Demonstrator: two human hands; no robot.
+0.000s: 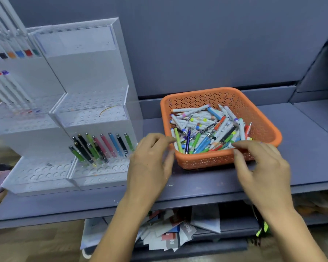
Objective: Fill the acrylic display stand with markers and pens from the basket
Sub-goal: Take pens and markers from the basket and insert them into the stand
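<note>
Orange basket (206, 160) of pens (206, 129) beside stand (87, 72)

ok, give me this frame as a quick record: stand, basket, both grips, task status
stand: acrylic display stand at left on the shelf, many holes empty
stand contents: coloured pens in the lower right tier; white markers in the upper left tiers
basket: orange basket right of the stand, holding a loose pile of pens and markers
left grip: at the basket's near left corner, fingers curled; hold unclear
right grip: fingers over the near rim, thumb outside the wall; hold unclear
status: filling partly done
</note>
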